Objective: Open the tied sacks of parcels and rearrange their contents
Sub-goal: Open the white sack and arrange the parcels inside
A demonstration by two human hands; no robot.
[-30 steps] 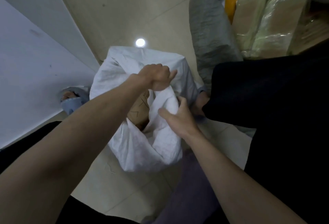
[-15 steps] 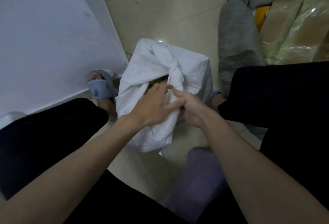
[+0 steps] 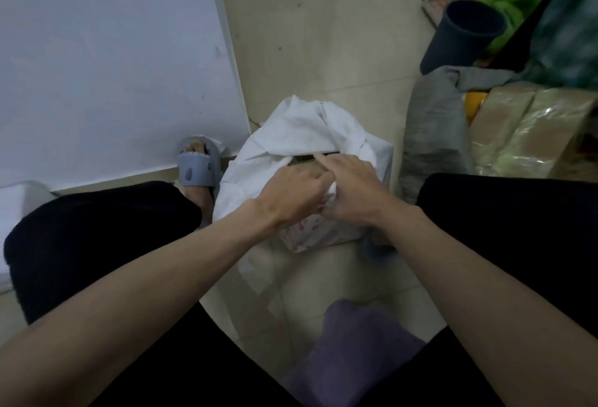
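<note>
Your left hand (image 3: 293, 194) and right hand (image 3: 354, 191) meet at the mouth of the white woven sack (image 3: 301, 134), which stands on the tiled floor (image 3: 323, 34) between your knees. Fingers of both hands curl into its gathered fabric. A brown parcel (image 3: 305, 160) shows inside the opening.
</note>
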